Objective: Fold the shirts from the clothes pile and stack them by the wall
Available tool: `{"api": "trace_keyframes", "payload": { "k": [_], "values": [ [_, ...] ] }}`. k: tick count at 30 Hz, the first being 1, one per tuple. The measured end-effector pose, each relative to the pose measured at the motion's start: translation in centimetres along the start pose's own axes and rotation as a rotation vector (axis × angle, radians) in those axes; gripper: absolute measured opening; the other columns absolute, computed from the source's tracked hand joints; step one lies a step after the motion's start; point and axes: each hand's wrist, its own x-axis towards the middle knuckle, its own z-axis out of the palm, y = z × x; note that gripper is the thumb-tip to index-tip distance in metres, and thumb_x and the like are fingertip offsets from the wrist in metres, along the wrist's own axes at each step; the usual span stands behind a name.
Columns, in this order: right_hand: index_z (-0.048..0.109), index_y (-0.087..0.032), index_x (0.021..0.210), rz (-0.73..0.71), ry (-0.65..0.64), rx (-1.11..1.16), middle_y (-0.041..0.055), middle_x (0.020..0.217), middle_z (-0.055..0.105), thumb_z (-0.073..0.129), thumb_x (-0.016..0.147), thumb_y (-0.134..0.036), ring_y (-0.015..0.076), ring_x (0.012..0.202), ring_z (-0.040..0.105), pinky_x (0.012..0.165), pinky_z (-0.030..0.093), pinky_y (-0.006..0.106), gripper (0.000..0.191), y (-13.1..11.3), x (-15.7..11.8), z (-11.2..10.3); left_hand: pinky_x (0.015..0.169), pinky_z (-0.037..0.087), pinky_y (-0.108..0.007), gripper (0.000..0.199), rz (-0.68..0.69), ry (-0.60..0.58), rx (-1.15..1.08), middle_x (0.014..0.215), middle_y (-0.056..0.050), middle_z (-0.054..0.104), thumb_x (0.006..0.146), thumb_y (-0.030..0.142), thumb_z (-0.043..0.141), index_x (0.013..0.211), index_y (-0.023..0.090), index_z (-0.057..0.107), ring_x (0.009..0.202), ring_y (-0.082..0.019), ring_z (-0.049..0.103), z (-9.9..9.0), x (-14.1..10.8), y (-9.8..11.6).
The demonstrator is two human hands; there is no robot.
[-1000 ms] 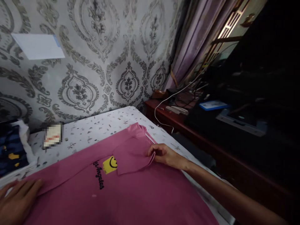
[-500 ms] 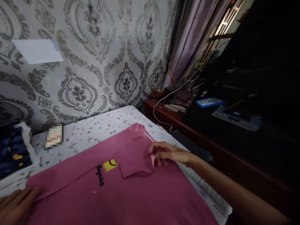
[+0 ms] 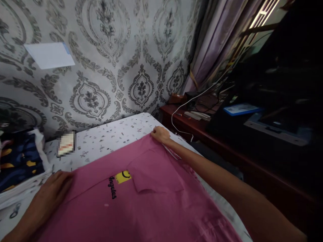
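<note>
A pink T-shirt (image 3: 101, 222) lies spread over the bed, its far side folded inward in a long strip with a short sleeve turned back on top. On its front show the black word "Angeles" and a yellow patch with a smile. My right hand (image 3: 160, 135) is closed, pinching the shirt's far corner. At the opposite end of the folded strip, my left hand (image 3: 54, 188) has its fingers together on the shirt's edge, gripping it; the thumb is hidden.
The bed has a white patterned sheet (image 3: 98, 139). On it lie a blurred-out card-like item (image 3: 66, 144) and dark blue patterned cloth (image 3: 21, 154). A reddish wooden table (image 3: 176, 117) with a white cable (image 3: 180, 107) and a blue-edged item (image 3: 241, 109) stands at right.
My right hand has moved from the folded sleeve up to the shirt's far corner and closed on it. My left hand has shifted right with the shirt's left edge. The view has swung slightly left.
</note>
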Motion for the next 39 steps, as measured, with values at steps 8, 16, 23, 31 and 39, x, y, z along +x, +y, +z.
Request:
{"api": "trace_keyframes", "payload": {
  "k": [8, 16, 23, 31, 39],
  "values": [
    [0.072, -0.021, 0.093, 0.004, 0.059, -0.001, 0.0077, 0.099, 0.075, 0.050, 0.088, -0.030, 0.0203, 0.089, 0.066, 0.068, 0.043, 0.026, 0.024, 1.6, 0.1, 1.0, 0.087, 0.051, -0.050, 0.036, -0.004, 0.069, 0.035, 0.096, -0.010, 0.064, 0.094, 0.048, 0.035, 0.105, 0.025, 0.061, 0.092, -0.030, 0.060, 0.1, -0.6, 0.0],
    [0.070, -0.019, 0.094, -0.026, 0.063, -0.038, 0.0136, 0.096, 0.072, 0.052, 0.086, -0.035, 0.0249, 0.083, 0.064, 0.063, 0.040, 0.031, 0.026, 1.4, 0.1, 1.3, 0.092, 0.048, -0.043, 0.032, -0.217, 0.038, 0.223, 0.103, -0.012, 0.064, 0.095, 0.032, 0.033, 0.104, 0.020, 0.061, 0.099, -0.027, 0.058, -1.8, -2.7, 0.5],
    [0.072, -0.019, 0.087, 0.010, 0.024, -0.035, 0.0169, 0.096, 0.072, 0.059, 0.083, -0.036, 0.0257, 0.079, 0.063, 0.058, 0.038, 0.033, 0.021, 0.7, 1.4, 0.8, 0.096, 0.047, -0.046, 0.033, -0.405, 0.099, 0.150, 0.113, -0.014, 0.064, 0.094, 0.033, 0.037, 0.113, 0.016, 0.058, 0.109, -0.029, 0.058, -4.3, -4.4, 1.0],
    [0.059, -0.013, 0.128, -0.491, 0.109, 0.116, 0.0192, 0.131, 0.061, 0.044, 0.091, -0.033, 0.0278, 0.113, 0.062, 0.095, 0.048, 0.041, 0.045, 0.9, -1.0, 2.9, 0.115, 0.034, -0.043, 0.050, -0.189, -0.042, 0.077, 0.149, -0.016, 0.047, 0.098, 0.041, 0.034, 0.138, 0.014, 0.046, 0.139, -0.025, 0.042, -1.8, -2.6, 3.9],
    [0.045, -0.016, 0.143, -0.627, -0.088, -0.047, 0.0142, 0.153, 0.044, 0.036, 0.098, -0.045, 0.0305, 0.143, 0.036, 0.118, 0.029, 0.051, 0.055, 1.8, -2.4, 4.3, 0.113, 0.033, -0.055, 0.061, -0.250, -0.120, 0.225, 0.155, -0.021, 0.039, 0.098, 0.044, 0.025, 0.146, 0.010, 0.041, 0.147, -0.031, 0.030, -0.2, -4.9, 0.6]
  ]
}}
